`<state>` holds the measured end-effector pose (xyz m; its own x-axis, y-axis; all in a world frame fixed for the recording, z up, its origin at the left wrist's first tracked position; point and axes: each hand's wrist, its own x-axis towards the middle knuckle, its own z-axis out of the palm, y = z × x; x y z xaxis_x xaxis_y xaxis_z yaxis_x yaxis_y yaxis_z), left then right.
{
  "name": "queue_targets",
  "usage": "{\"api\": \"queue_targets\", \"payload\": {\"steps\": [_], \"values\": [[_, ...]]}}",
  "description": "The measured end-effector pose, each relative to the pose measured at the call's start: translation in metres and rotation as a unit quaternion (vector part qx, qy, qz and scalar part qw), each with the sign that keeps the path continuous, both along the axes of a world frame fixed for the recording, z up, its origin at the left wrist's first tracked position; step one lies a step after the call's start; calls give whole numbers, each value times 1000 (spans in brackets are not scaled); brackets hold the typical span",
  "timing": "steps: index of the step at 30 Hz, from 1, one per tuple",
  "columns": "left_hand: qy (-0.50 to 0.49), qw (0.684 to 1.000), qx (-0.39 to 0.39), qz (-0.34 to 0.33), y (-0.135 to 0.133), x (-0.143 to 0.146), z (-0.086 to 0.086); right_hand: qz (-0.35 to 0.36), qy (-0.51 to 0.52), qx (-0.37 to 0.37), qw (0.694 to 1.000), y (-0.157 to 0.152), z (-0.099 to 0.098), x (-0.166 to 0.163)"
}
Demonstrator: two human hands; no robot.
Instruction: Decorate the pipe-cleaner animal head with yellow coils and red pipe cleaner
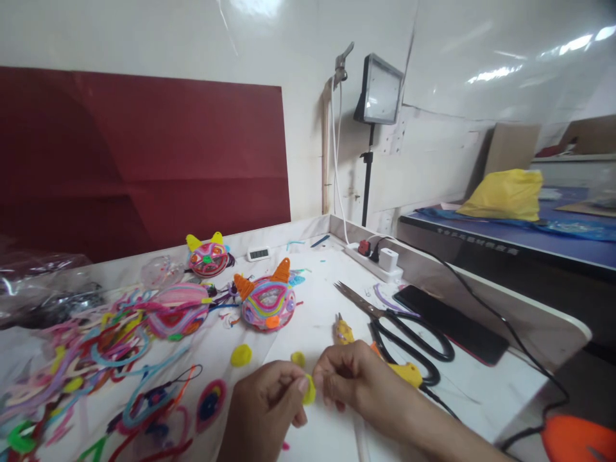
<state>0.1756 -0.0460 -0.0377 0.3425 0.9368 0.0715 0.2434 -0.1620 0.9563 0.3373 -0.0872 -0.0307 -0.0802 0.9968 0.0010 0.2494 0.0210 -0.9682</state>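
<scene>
head view, yellow piece (309, 393) in left fingers (292, 396), right fingers (329, 384) just beside

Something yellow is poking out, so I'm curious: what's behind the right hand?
Behind the right hand is what looks like a yellow glue gun. Its tip and back end show, but the hand covers its middle, so that part can't be seen.
</scene>
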Motion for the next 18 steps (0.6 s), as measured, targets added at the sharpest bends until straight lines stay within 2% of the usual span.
{"api": "queue_targets", "payload": {"steps": [4, 10, 13, 18], "values": [[-13, 1000, -1, 16, -2, 1, 2, -79, -101, 73, 989, -10, -7, -14], [0, 1000, 4, 9, -3, 0, -2, -102, -175, 131, 971, -17, -8, -22], [4, 1000, -3, -3, -3, -1, -5, -89, -182, 130, 971, -17, -7, -20], [-4, 999, -34, -23, 1, -2, -7, -67, -109, 62, 990, -14, -8, -16]]}}
